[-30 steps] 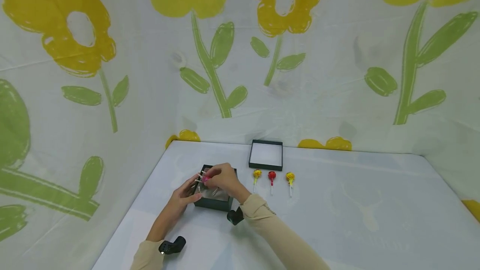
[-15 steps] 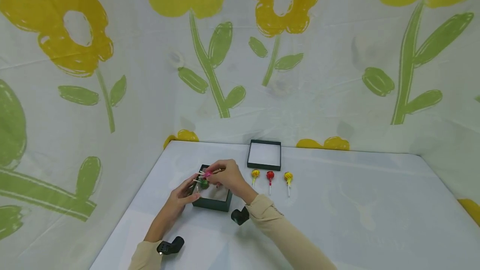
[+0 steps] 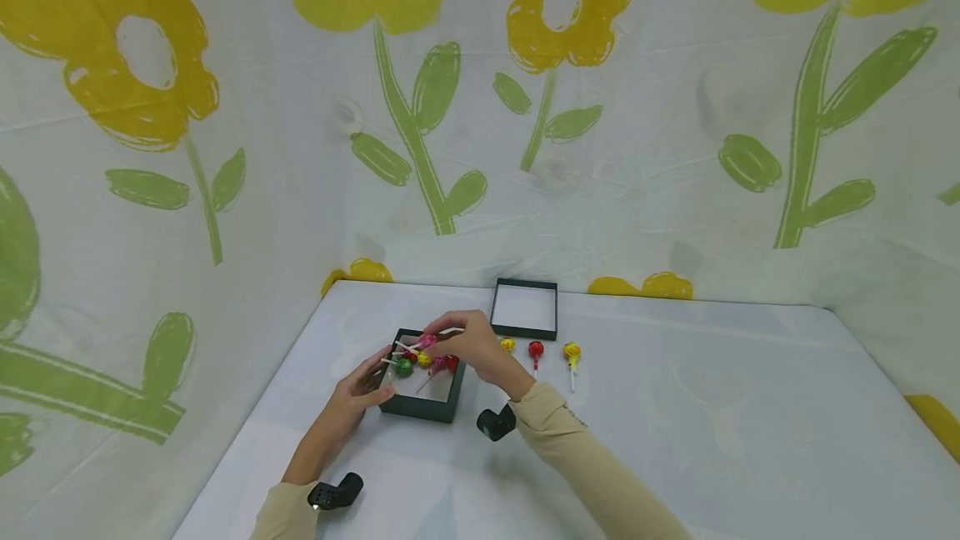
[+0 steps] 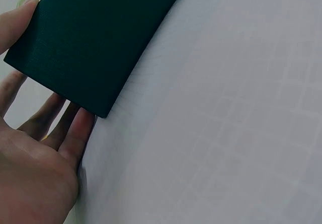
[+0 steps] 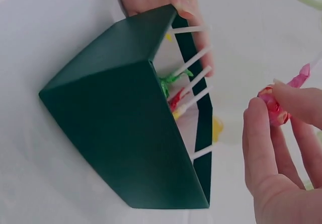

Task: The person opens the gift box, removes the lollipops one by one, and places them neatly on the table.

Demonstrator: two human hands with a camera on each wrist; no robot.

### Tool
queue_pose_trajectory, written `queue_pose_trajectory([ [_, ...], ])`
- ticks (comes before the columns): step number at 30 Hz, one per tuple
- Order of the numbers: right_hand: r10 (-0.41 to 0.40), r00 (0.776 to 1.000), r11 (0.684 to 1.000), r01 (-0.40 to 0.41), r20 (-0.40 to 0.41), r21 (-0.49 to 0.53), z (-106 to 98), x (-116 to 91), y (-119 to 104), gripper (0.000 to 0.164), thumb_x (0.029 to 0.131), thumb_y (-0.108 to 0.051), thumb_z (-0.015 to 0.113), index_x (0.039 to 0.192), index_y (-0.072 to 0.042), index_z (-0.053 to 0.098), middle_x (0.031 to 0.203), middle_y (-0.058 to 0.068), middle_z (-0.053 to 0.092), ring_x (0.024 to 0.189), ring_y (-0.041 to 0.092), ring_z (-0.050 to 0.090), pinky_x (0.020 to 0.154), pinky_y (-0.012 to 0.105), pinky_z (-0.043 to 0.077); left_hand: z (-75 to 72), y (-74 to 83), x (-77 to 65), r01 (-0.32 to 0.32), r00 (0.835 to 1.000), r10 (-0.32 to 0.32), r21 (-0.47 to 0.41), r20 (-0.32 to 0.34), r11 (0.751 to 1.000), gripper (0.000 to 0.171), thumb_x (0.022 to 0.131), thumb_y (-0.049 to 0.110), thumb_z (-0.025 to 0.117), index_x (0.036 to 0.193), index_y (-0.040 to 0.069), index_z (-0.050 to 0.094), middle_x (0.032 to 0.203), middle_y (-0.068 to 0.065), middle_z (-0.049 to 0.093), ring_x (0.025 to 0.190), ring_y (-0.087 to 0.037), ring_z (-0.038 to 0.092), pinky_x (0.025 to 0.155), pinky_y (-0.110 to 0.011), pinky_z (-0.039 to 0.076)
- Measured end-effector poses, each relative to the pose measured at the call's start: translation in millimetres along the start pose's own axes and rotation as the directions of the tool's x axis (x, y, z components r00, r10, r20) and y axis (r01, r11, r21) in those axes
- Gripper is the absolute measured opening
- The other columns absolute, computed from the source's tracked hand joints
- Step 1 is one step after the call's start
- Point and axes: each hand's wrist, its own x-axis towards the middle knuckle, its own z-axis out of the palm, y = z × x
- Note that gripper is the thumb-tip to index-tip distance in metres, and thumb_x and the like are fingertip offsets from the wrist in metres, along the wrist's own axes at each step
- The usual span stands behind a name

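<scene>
A dark green box (image 3: 417, 408) with a pale inside stands topless at the table's left. My left hand (image 3: 358, 390) holds its near left corner, thumb at the front and fingers along the left wall, as the left wrist view also shows. Above the box, my right hand (image 3: 480, 348) pinches a pink-wrapped lollipop (image 5: 274, 108) by its round head between thumb and fingers. Inside the box lie several lollipops, among them a green lollipop (image 3: 403, 368), a yellow lollipop (image 3: 424, 359) and a red lollipop (image 3: 452, 362). Some white sticks poke over the left rim.
Behind and right of the box lies a shallow dark green lid (image 3: 523, 332), white side up. Before it are a yellow lollipop (image 3: 507, 345), a red lollipop (image 3: 536, 350) and another yellow lollipop (image 3: 572, 353). A flower-printed cloth (image 3: 645, 215) hangs behind the table (image 3: 697, 407).
My right hand has risen from inside the box, moving back and right with the pink lollipop, uncovering the other lollipops. My left hand stays at the box's corner.
</scene>
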Motion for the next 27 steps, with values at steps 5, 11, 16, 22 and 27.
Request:
queue_pose_trajectory([
  [5,-0.014,1.0,1.0,0.014,0.009,-0.018,-9.8,-3.0,-1.0,0.022,0.079,-0.002,0.074,0.101,-0.004,0.071,0.101,0.007,0.066,0.087,0.017,0.064,0.079,0.031,0.054,0.2,0.3,1.0,-0.006,1.0,0.006,-0.002,0.004,1.0,0.064,0.089,0.015,0.064,0.147,0.022,0.035,0.156,-0.009,0.018,0.142,-0.035,0.013,0.111,-0.055,0.011],
  [11,-0.056,0.998,0.998,0.057,0.041,-0.011,-22.8,-7.4,-0.7,0.024,0.079,0.001,0.073,0.103,0.002,0.069,0.103,0.016,0.066,0.088,0.022,0.065,0.079,0.033,0.054,-0.4,-0.7,0.4,-0.023,1.0,0.024,-0.022,0.019,0.999,0.065,0.09,0.012,0.063,0.147,0.02,0.034,0.156,-0.009,0.016,0.142,-0.035,0.011,0.112,-0.055,0.01],
  [16,-0.074,0.997,0.997,0.074,0.034,0.0,-35.7,-10.9,-1.4,0.025,0.078,0.003,0.073,0.102,0.004,0.068,0.1,0.016,0.067,0.092,0.025,0.065,0.078,0.034,0.055,-0.4,-0.8,0.0,-0.033,0.999,0.033,-0.018,0.015,0.999,0.065,0.09,0.012,0.063,0.147,0.019,0.034,0.156,-0.008,0.016,0.142,-0.035,0.011,0.112,-0.055,0.01],
  [22,-0.074,0.997,0.996,0.073,-0.011,-0.055,-51.3,-17.2,-1.9,0.021,0.077,0.001,0.074,0.098,-0.002,0.069,0.097,0.011,0.068,0.089,0.021,0.066,0.078,0.034,0.055,0.5,-0.8,-0.1,-0.017,1.0,0.017,-0.008,-0.003,1.0,0.065,0.089,0.014,0.065,0.146,0.019,0.036,0.156,-0.008,0.017,0.142,-0.037,0.013,0.111,-0.055,0.012],
  [27,-0.065,0.997,0.993,0.061,-0.047,-0.1,-63.4,-23.1,-3.5,0.022,0.076,-0.001,0.076,0.097,-0.003,0.07,0.094,0.01,0.069,0.087,0.021,0.066,0.079,0.032,0.055,-0.1,-0.4,0.2,-0.027,1.0,0.027,0.013,0.002,1.0,0.065,0.089,0.014,0.065,0.146,0.019,0.036,0.156,-0.008,0.019,0.141,-0.038,0.015,0.11,-0.055,0.015],
])
